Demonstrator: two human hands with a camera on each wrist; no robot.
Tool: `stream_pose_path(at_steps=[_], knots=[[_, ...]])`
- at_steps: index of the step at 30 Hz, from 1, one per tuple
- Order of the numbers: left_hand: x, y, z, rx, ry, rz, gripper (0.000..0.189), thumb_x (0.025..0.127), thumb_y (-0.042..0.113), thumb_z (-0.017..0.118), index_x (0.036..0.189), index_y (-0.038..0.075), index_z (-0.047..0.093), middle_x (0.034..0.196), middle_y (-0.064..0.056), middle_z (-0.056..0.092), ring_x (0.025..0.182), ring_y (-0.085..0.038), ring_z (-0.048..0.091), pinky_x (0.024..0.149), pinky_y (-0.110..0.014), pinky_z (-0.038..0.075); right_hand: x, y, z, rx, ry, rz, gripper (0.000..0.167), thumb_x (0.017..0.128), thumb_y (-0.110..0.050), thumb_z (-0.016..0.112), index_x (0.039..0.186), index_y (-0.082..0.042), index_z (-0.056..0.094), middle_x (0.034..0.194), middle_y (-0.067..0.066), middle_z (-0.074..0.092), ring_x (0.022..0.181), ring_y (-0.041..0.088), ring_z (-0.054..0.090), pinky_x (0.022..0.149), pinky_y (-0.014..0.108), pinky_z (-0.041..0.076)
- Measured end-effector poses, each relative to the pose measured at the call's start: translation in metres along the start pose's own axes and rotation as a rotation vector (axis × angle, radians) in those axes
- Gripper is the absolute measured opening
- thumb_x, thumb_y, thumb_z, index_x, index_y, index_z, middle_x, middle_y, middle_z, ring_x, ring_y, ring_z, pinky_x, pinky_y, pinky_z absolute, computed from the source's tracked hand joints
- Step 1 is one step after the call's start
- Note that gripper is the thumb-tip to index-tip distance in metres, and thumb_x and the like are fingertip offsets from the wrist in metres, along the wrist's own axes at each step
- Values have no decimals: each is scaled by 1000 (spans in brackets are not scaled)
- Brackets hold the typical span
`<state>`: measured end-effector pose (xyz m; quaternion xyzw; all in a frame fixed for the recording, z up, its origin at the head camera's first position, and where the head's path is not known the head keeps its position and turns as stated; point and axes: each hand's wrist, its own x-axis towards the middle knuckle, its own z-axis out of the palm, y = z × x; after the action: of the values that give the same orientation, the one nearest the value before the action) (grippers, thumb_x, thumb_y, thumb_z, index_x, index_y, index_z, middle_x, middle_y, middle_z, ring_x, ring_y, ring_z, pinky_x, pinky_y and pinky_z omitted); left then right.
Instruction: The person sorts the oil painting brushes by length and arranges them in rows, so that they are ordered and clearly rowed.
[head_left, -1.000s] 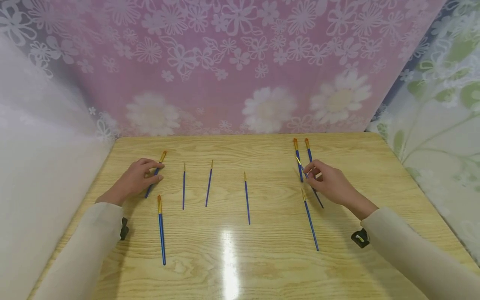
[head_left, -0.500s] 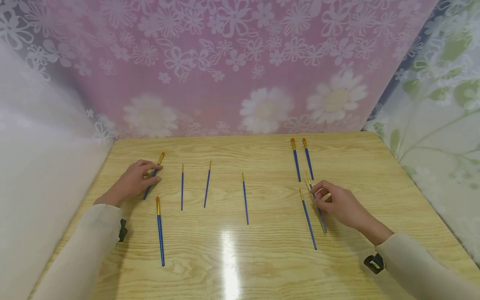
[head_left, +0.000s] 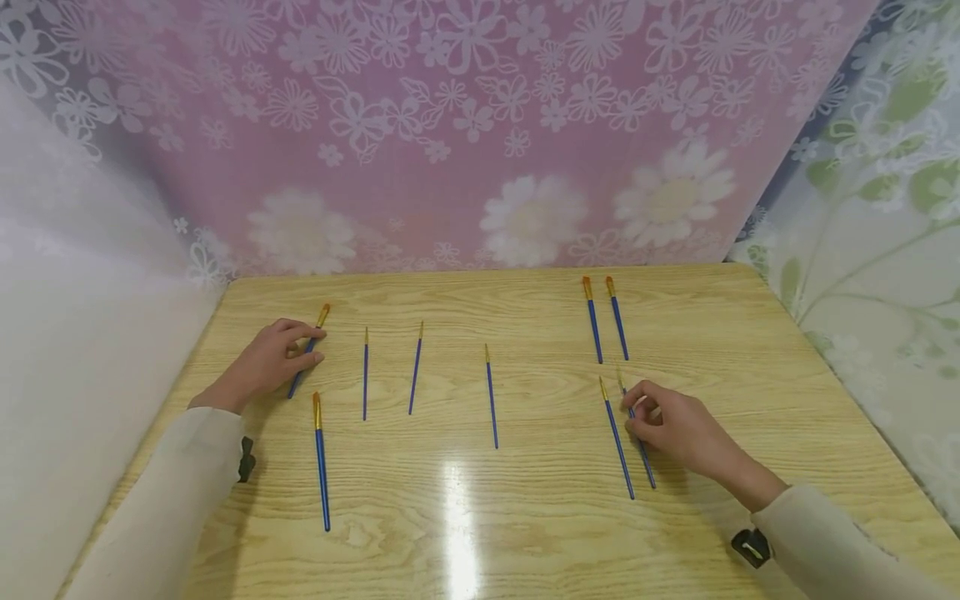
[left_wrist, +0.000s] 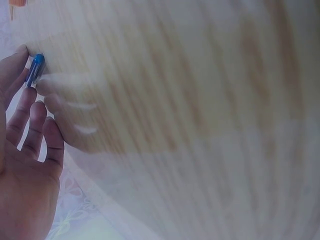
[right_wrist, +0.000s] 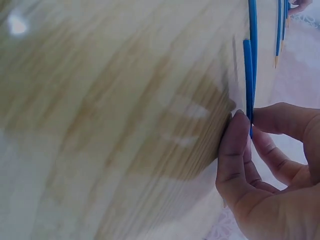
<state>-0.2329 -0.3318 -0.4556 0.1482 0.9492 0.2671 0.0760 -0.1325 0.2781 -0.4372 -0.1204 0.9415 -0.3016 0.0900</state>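
Observation:
In the head view my left hand (head_left: 272,360) holds a blue-handled paintbrush (head_left: 299,375) with an orange tip between thumb and fingers, at the table's left. The left wrist view shows that brush's blue handle end (left_wrist: 36,70) between the thumb and a finger. At the right, my right hand (head_left: 672,423) pinches a thin blue paintbrush (head_left: 645,462) low at the tabletop. Just left of it lies another thin paintbrush (head_left: 618,446), nearly parallel. In the right wrist view, thumb and fingertips of my right hand (right_wrist: 270,165) meet on the blue handle (right_wrist: 248,75).
Two orange-tipped paintbrushes (head_left: 592,325) (head_left: 618,325) lie behind the right hand. Thin brushes (head_left: 365,379) (head_left: 416,375) (head_left: 491,400) are spread across the middle. A thicker brush (head_left: 322,475) lies nearer the front left. Flowered cloth (head_left: 420,200) hangs behind the wooden table (head_left: 420,517).
My right hand has brought its thin paintbrush toward the front of the table, away from the two orange-tipped brushes and down beside the other thin one. The left hand stays in place.

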Motion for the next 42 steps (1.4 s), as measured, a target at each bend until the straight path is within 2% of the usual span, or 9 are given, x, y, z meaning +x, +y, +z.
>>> stream_pose_path(at_steps=[9, 28, 35, 42], knots=[[-1, 1, 0, -8, -4, -1, 51, 112, 30, 66, 155, 3, 58, 157, -32, 45, 128, -57, 60, 104, -71, 53, 1, 1, 4, -42, 8, -38, 13, 101, -8, 75, 113, -6, 73, 91, -4, 69, 76, 8, 62, 63, 25, 50], [-3, 7, -2, -24, -3, -18, 49, 112, 25, 66, 155, 3, 58, 159, -32, 43, 130, -57, 58, 106, -71, 52, -3, -6, 8, -65, 16, -8, 14, 101, -11, 75, 114, -6, 73, 91, -3, 68, 77, 10, 60, 63, 25, 48], [-2, 5, -2, -19, -9, -16, 51, 112, 29, 66, 156, 3, 57, 159, -33, 42, 130, -59, 57, 107, -72, 51, 4, -21, 0, -41, 106, -12, 12, 106, -15, 72, 114, -7, 74, 95, 2, 69, 78, 13, 65, 63, 27, 51], [-2, 3, -1, -19, -3, -11, 51, 112, 27, 67, 155, 3, 58, 157, -34, 43, 129, -59, 58, 106, -71, 52, 22, -46, 0, -4, 117, -66, 15, 106, -12, 70, 118, -3, 73, 101, 5, 73, 78, 15, 66, 63, 28, 52]])
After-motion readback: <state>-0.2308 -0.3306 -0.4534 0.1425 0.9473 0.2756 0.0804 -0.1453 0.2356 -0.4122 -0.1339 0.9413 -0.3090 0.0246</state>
